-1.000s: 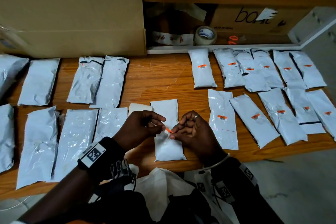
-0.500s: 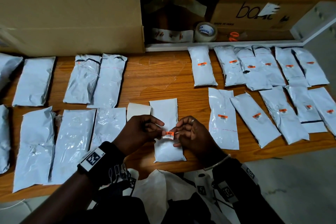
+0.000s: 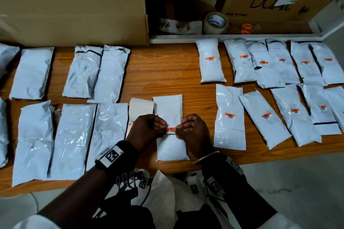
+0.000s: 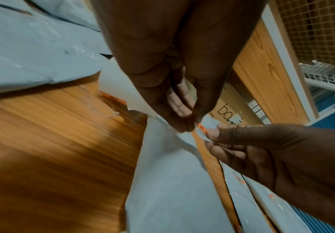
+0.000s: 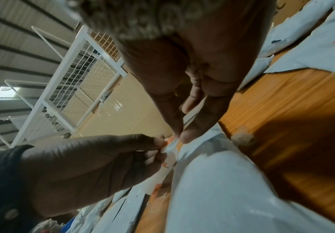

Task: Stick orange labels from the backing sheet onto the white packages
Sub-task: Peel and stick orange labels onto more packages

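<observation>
Now the left hand [image 3: 147, 132] and right hand [image 3: 193, 132] each pinched an end of the small orange barcode label [image 3: 172, 129], stretched flat since a second earlier, over the white plastic package [image 3: 170, 147] at the wooden counter's [image 3: 163, 72] six o'clock, ready for sticking.

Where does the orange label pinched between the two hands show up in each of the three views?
Head: the label sits low centre, stretched between both hands over the middle package.
Left wrist: right of centre, a small orange-edged strip between the left hand's fingertips above and the right thumb.
Right wrist: centre, slightly low, between the left thumb and the right fingertips.
Shared landmark: that package under the label, on the wooden table.
</observation>
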Tool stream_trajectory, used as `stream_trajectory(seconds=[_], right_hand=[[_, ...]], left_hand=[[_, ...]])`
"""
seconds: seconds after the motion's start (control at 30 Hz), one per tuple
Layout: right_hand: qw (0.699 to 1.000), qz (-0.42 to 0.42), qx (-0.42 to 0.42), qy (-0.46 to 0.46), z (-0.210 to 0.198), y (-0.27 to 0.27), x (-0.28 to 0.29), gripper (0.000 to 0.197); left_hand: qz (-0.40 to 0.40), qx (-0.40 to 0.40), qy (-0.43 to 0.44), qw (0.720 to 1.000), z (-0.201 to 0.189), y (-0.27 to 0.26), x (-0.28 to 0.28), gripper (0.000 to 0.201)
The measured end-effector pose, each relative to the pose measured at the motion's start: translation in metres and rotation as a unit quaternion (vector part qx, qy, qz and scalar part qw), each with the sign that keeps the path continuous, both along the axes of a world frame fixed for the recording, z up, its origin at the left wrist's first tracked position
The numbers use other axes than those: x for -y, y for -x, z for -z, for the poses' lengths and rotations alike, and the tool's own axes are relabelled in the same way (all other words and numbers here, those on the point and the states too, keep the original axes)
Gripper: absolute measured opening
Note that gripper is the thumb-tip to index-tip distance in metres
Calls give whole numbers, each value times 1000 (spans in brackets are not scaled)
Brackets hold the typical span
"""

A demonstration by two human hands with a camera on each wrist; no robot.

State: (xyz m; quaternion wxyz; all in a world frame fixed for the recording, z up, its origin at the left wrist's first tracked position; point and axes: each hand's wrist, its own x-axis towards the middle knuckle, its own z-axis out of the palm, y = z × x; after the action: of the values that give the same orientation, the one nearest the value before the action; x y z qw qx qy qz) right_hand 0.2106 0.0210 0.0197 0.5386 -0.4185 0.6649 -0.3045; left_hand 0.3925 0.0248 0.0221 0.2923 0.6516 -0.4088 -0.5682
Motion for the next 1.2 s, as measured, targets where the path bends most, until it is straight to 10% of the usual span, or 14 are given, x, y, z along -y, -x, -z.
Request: stream_trajectory(seconds=[0.5,1.2], right_hand=[[995,-9,-88,41,15,-8,12,37],[998,-39,-41,37,14,-2,14,37]], left_hand=[[-76,132,-5,988,17,19,4,30],[-46,75,-48,995,27,10,0,14]])
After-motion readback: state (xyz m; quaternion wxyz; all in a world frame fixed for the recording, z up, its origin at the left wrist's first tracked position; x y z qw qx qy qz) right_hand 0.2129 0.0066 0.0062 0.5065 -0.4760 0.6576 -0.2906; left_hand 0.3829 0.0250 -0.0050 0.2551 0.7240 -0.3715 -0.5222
